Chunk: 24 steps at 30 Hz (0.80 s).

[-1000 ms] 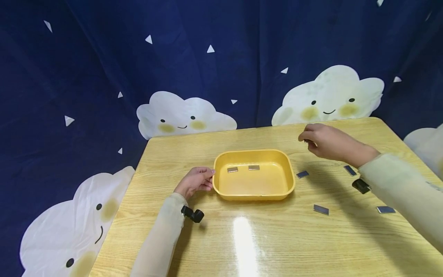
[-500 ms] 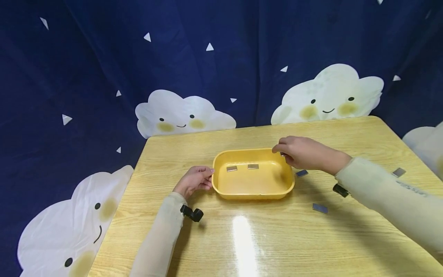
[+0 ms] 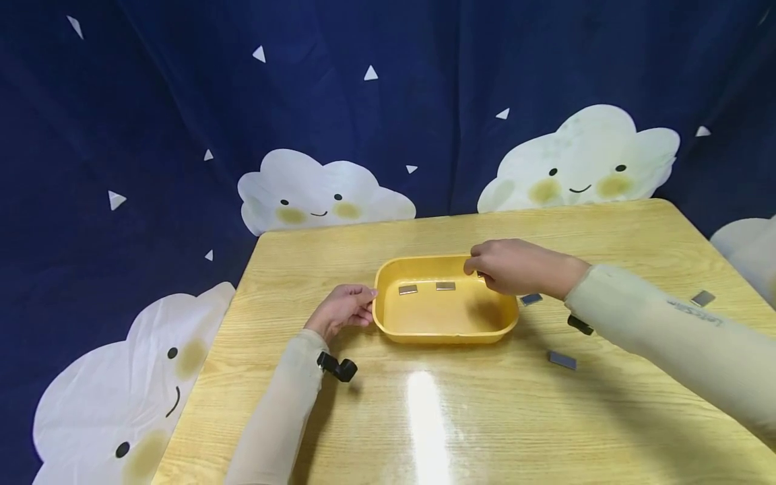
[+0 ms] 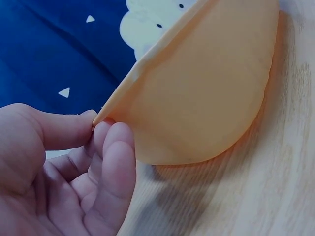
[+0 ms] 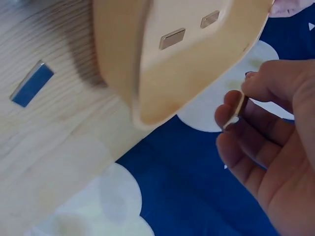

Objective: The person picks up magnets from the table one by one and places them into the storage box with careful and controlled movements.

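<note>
A yellow plastic tray (image 3: 445,339) stands on the table, two small shiny rectangular metal blocks lying inside, one left (image 3: 408,289) and one further right (image 3: 445,286). At its left end, my left hand (image 3: 342,310) pinches the rim between thumb and fingers; the left wrist view shows this grip on the tray wall (image 4: 206,88). Over the tray's back right corner, my right hand (image 3: 518,265) holds another small metal block (image 5: 237,113) between thumb and fingertips. In the head view that block is mostly hidden by the fingers.
Right of the tray, more metal blocks lie on the wooden table (image 3: 364,417): one close beside it (image 3: 531,299), one nearer the front (image 3: 562,360), one far right (image 3: 703,298). A dark blue curtain (image 3: 339,81) with clouds hangs behind the table.
My right hand has moved left with its metal block, from above the table to over the tray's back right part. My left hand keeps its hold on the rim.
</note>
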{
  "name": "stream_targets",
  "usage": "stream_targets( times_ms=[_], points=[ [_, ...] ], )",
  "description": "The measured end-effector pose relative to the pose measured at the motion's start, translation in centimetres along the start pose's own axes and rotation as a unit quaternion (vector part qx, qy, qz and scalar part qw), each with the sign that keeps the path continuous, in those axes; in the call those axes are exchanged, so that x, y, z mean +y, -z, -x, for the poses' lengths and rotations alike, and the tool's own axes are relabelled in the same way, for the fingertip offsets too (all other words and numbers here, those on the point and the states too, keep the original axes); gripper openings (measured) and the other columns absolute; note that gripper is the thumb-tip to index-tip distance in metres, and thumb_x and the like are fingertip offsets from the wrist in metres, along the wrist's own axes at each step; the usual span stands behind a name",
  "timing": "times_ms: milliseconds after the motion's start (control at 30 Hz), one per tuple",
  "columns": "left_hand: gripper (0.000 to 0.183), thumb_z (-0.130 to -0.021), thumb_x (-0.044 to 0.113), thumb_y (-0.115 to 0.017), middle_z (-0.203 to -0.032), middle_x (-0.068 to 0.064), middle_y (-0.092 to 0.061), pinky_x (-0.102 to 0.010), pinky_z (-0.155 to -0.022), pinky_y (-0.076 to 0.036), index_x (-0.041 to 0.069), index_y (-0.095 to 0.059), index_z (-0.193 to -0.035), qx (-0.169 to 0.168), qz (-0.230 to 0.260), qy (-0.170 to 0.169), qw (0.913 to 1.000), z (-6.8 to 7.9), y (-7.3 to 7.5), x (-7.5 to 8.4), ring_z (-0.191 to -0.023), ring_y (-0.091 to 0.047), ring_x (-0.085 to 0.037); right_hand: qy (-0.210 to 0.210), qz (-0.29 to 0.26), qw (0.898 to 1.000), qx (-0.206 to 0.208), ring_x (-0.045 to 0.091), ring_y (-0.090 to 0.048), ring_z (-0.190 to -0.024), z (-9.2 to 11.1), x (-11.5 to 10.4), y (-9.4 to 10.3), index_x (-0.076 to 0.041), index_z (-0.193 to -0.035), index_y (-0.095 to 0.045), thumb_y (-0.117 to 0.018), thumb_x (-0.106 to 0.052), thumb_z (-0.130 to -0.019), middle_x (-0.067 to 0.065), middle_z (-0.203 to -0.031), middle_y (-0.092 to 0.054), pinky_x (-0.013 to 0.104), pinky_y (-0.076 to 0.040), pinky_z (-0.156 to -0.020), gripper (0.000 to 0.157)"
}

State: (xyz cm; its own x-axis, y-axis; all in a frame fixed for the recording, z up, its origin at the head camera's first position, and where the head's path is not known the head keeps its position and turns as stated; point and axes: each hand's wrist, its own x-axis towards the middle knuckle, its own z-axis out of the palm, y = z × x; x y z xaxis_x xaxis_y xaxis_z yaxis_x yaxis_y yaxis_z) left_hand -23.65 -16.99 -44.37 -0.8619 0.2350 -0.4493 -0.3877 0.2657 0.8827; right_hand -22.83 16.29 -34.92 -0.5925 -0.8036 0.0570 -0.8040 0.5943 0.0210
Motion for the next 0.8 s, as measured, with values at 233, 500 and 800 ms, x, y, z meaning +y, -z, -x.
stream_targets(
  times_ms=[233, 500, 800],
  points=[
    [0.021, -0.101, 0.023, -0.058, -0.074, 0.0, -0.061, -0.019, -0.057, -0.054, 0.006, -0.062, -0.09, 0.001, -0.001, 0.006, 1.0, 0.0, 0.2, 0.0, -0.061, -0.06, -0.01, -0.015, -0.013, 0.997, -0.071, 0.02, -0.065, -0.076, -1.7, -1.2, -0.4, -0.011, -0.096, -0.071, -0.06, 0.011, -0.08, 0.007, -0.09, -0.071, 0.035, -0.058, -0.067, 0.029],
    [0.022, -0.101, 0.022, -0.057, -0.073, 0.0, -0.06, -0.018, -0.053, -0.053, 0.007, -0.06, -0.085, -0.004, -0.008, 0.003, 1.0, -0.2, 0.1, 0.0, -0.058, -0.059, -0.009, -0.028, -0.033, 0.988, -0.147, 0.025, -0.069, -0.086, -1.9, -1.2, -2.6, -0.008, -0.102, -0.072, -0.061, 0.008, -0.086, 0.01, -0.098, -0.073, 0.038, -0.06, -0.078, 0.024],
    [0.023, -0.102, 0.023, -0.057, -0.073, 0.0, -0.06, -0.019, -0.055, -0.054, 0.007, -0.06, -0.085, -0.008, -0.015, 0.009, 0.9998, -0.2, 0.2, 0.2, -0.06, -0.06, -0.009, -0.048, -0.057, 0.979, -0.187, 0.02, -0.066, -0.081, -1.6, -0.8, -4.0, -0.009, -0.1, -0.072, -0.057, 0.008, -0.084, 0.008, -0.095, -0.073, 0.035, -0.059, -0.077, 0.027]
  ],
)
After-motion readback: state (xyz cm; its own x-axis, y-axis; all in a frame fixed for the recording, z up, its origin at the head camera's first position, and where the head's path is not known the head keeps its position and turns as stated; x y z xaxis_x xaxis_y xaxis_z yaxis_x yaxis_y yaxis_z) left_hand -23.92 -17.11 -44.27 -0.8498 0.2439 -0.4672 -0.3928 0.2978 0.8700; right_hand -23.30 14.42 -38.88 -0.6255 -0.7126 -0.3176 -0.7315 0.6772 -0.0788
